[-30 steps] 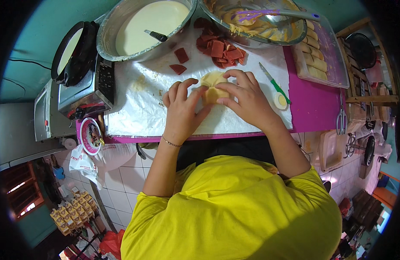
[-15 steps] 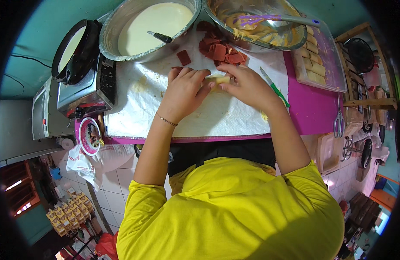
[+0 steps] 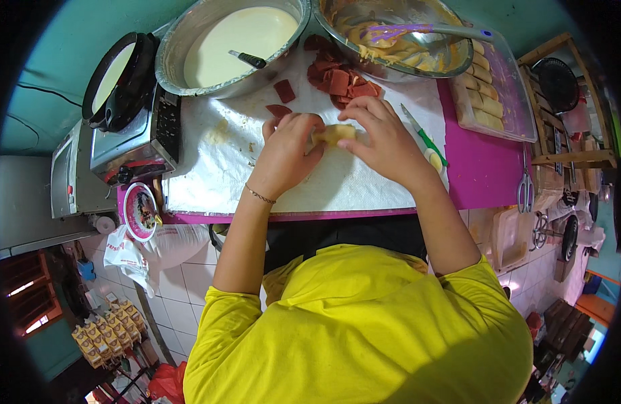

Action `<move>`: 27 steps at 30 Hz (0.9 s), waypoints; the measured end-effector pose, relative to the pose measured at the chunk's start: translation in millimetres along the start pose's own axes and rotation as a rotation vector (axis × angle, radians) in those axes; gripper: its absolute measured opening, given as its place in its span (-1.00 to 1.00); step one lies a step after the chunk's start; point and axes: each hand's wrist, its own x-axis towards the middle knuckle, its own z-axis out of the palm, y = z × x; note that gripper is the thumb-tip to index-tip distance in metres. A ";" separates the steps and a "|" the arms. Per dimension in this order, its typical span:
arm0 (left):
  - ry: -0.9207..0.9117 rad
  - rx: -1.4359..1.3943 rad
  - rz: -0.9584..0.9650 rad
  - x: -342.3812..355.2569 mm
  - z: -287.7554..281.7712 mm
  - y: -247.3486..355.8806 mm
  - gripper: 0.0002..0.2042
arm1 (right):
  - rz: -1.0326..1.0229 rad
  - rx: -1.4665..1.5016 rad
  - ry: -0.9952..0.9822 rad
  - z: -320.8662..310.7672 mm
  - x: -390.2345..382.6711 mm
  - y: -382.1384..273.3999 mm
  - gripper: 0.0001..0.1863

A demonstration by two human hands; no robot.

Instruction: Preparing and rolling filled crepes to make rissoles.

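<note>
Between my hands is a small pale yellow rolled crepe, lying low over the white sheet. My left hand is curled at its left end, with the fingertips partly turned out of sight. At the other end, my right hand pinches the roll between thumb and bent fingers. Reddish-brown meat slices lie in a pile just beyond, and a single slice rests by my left fingers. A knife with a green handle lies right of my right hand, beside a cut egg piece.
A large metal basin of pale batter stands at the back left. Beside it is a bowl of orange-yellow filling with a purple spatula. Finished rolls fill a clear tray at right. A black pan sits on the stove.
My hands have spread slightly apart and the fingers have loosened, showing more of the roll. The slice by my left hand and the egg piece by my right wrist are more visible.
</note>
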 end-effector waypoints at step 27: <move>0.204 0.124 0.060 -75.2 45.0 70.6 -0.55 | 0.372 -0.317 0.114 -232.5 -22.7 164.1 -0.57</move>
